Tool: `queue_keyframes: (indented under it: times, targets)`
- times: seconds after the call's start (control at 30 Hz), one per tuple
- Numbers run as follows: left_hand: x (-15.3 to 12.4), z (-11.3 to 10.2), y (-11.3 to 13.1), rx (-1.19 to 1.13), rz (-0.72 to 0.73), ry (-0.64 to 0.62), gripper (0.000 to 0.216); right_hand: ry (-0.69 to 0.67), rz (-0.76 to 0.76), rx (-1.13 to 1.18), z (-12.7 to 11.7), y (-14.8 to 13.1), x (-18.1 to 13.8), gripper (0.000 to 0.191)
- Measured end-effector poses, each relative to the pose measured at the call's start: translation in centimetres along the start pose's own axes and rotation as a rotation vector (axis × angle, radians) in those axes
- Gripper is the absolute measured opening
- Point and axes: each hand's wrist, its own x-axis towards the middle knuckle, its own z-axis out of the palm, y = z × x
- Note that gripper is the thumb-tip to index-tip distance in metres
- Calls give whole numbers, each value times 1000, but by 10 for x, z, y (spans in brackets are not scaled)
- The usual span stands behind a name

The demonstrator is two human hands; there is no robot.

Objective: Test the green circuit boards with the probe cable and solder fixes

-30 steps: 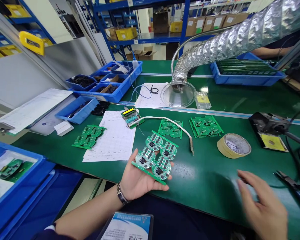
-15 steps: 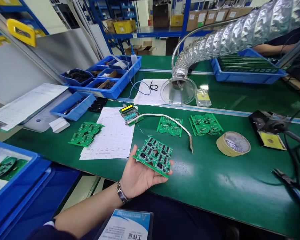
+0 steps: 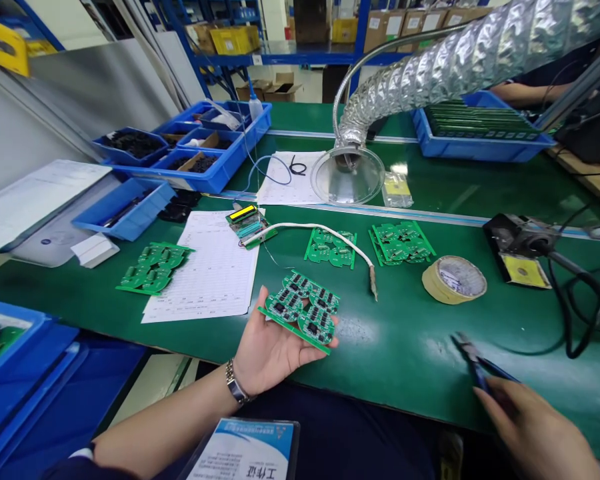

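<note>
A worker's right hand [image 3: 537, 420], fingers curled, is gripping blue-handled metal pliers [image 3: 475, 357] near the front of a glossy green tabletop [image 3: 390, 360]. The half-curled left hand [image 3: 270, 353] is holding a green four-lobed circuit-board panel [image 3: 297, 310] above the surface. Behind, a round cream tape roll [image 3: 443, 292] is lying flat.

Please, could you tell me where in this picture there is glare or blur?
Head view: pale glare on the green tabletop, right of the circuit board panel in the left hand; head view: bright highlights on the foil duct; head view: the right hand and pliers look slightly soft, perhaps from motion.
</note>
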Motion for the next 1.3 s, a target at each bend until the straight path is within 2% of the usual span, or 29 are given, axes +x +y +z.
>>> queue_keyframes:
  times: [0.03,0.1,0.2,0.47,0.67,0.77,0.87,0.97,1.1,1.2,1.3]
  targets:
    - [0,0,0,1,-3,0,81,14,-70,-64,0,-20,5,45]
    - [0,-2,0,-2,-14,-2,77,13,-57,-238,1,-49,13,55]
    - [-1,-5,0,-15,-33,-10,70,29,-9,-354,2,-60,20,68]
    - [-3,-9,-3,-30,-84,-18,67,-80,-184,-295,2,-12,45,68]
    - [-3,-11,-5,-38,-96,-15,68,-163,-262,-245,0,10,65,69]
    - [-3,-11,-6,-43,-94,-22,69,-141,-320,-243,0,13,67,69]
    - [-2,-11,-6,-48,-86,-25,69,-59,-272,-381,2,9,64,65]
    - [-1,-10,-6,-53,-91,-26,67,18,-218,-441,3,-3,57,57]
    - [1,-9,-6,-41,-99,-27,70,80,-231,-206,-1,-42,51,43]
    - [0,-7,-8,-27,-104,-55,71,19,-321,12,-3,-83,51,29]
    - [-1,-4,-9,-24,-116,-97,70,-67,-427,116,-1,-114,53,31]
